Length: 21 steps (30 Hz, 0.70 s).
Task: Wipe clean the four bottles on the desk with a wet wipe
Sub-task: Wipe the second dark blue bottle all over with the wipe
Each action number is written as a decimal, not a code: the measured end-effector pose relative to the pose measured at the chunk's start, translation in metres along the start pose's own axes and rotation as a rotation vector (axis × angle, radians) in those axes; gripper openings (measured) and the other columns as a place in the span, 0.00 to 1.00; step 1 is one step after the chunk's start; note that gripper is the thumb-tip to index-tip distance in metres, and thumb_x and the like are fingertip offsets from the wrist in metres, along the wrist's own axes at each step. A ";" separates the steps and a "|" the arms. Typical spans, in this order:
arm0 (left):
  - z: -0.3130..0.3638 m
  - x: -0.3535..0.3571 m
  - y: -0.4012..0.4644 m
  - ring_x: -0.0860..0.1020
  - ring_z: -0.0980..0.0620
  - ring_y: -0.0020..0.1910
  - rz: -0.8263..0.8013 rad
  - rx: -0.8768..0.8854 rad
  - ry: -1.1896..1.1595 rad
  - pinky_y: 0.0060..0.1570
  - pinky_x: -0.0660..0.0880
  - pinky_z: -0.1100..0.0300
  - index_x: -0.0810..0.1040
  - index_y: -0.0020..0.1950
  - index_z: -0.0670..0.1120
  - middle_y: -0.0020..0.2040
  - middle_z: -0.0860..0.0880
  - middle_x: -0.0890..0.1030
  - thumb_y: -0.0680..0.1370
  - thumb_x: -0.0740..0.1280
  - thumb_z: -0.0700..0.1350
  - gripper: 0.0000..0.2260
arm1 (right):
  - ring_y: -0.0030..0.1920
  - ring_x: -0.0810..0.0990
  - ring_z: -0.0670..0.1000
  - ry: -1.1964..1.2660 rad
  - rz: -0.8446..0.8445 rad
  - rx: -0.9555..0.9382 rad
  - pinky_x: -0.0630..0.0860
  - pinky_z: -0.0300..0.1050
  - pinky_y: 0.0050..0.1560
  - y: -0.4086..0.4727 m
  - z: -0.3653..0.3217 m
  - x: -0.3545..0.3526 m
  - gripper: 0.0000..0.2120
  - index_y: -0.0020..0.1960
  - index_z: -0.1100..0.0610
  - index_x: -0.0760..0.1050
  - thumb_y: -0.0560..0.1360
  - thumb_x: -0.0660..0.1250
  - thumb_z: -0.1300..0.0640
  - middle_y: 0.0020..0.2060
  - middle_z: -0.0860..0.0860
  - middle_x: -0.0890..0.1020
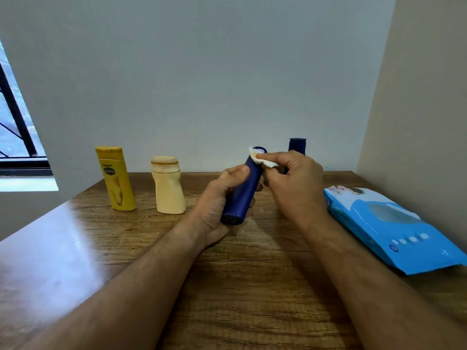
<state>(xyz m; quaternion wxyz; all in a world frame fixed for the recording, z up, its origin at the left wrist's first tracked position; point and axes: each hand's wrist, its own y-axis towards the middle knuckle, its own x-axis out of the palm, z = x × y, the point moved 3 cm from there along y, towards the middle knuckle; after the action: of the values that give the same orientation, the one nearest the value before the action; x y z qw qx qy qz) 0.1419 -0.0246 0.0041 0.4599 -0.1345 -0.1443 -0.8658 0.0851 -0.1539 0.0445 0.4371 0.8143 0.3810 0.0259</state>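
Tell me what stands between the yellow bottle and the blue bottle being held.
In the head view, the cream bottle stands upright on the desk between the yellow bottle and the held blue bottle.

Navy bottle (244,188), white wipe (265,161), yellow bottle (115,179), cream bottle (168,186), blue pack (389,226).

The bench (252,286) is brown wood with visible grain, glossy near its left edge. The yellow bottle (116,183), the cream bottle (168,190) and the dark blue bottle (243,193) look like smooth plastic. The wet wipe pack (394,228) near the right edge is shiny plastic film.
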 end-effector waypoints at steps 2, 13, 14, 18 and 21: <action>-0.001 -0.002 0.002 0.77 0.52 0.34 -0.017 0.018 -0.018 0.33 0.73 0.59 0.75 0.68 0.43 0.45 0.46 0.81 0.70 0.73 0.44 0.27 | 0.41 0.79 0.43 -0.001 -0.024 0.003 0.74 0.28 0.40 0.000 0.001 0.001 0.12 0.54 0.50 0.84 0.74 0.70 0.62 0.42 0.45 0.82; 0.004 -0.009 0.001 0.80 0.54 0.37 0.112 0.218 0.163 0.36 0.74 0.57 0.83 0.52 0.46 0.43 0.47 0.83 0.81 0.61 0.52 0.14 | 0.43 0.76 0.36 -0.020 -0.181 -0.136 0.70 0.24 0.41 -0.011 -0.015 0.012 0.12 0.55 0.50 0.83 0.74 0.70 0.62 0.41 0.43 0.78; 0.004 -0.008 0.001 0.79 0.53 0.37 0.088 0.227 0.195 0.36 0.74 0.57 0.83 0.54 0.46 0.43 0.47 0.83 0.82 0.61 0.52 0.15 | 0.43 0.75 0.36 -0.037 -0.149 -0.140 0.70 0.23 0.41 -0.011 -0.015 0.011 0.12 0.56 0.51 0.83 0.75 0.69 0.62 0.42 0.44 0.78; 0.001 -0.003 0.000 0.78 0.50 0.39 -0.074 0.221 0.243 0.37 0.75 0.56 0.76 0.66 0.43 0.47 0.46 0.83 0.74 0.63 0.47 0.21 | 0.41 0.76 0.40 -0.071 0.061 -0.059 0.69 0.21 0.43 -0.005 -0.010 0.001 0.13 0.59 0.52 0.82 0.76 0.67 0.61 0.45 0.47 0.80; -0.005 0.000 0.004 0.79 0.52 0.45 -0.082 0.205 0.320 0.45 0.78 0.55 0.71 0.73 0.48 0.57 0.44 0.80 0.69 0.71 0.45 0.32 | 0.42 0.74 0.39 -0.101 0.122 -0.018 0.66 0.19 0.44 -0.002 -0.006 -0.005 0.13 0.59 0.53 0.81 0.76 0.67 0.61 0.46 0.47 0.81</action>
<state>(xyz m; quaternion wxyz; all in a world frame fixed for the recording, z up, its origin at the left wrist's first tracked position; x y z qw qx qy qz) 0.1445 -0.0288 -0.0003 0.4528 0.0586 -0.1622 -0.8748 0.0787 -0.1522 0.0483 0.4609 0.8323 0.3078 0.0147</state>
